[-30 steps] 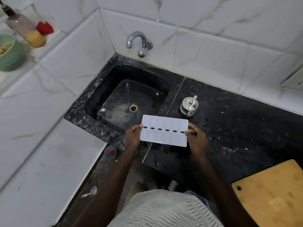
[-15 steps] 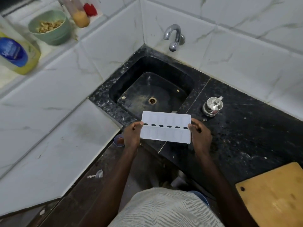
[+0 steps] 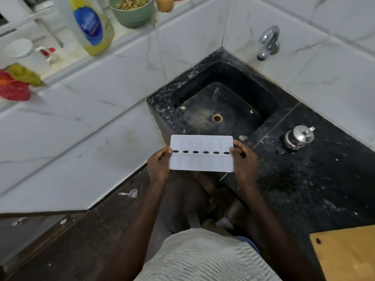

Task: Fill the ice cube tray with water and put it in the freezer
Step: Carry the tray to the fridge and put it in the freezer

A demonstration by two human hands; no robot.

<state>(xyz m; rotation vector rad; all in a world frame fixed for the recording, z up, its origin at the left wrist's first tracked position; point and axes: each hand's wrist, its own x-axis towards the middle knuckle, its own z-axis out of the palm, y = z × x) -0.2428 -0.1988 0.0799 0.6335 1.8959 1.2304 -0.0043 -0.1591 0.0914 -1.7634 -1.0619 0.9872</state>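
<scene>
A white rectangular ice cube tray (image 3: 201,162) with a row of dark oval holes along its middle is held level in front of me, just short of the black sink (image 3: 223,102). My left hand (image 3: 159,166) grips its left end and my right hand (image 3: 244,162) grips its right end. The chrome tap (image 3: 267,42) sticks out of the tiled wall above the sink's far right corner, with no water running. Whether the tray's cells hold water cannot be told.
A small steel lidded pot (image 3: 298,137) stands on the black counter (image 3: 316,179) right of the sink. A wooden cutting board (image 3: 347,254) lies at the lower right. On the ledge at upper left are a soap bottle (image 3: 92,25), a green bowl (image 3: 132,11) and a white cup (image 3: 20,49).
My view has swung left and back, so the sink sits further right and the ledge items appear. The tray has come back from over the sink's front edge toward me; both hands keep hold.
</scene>
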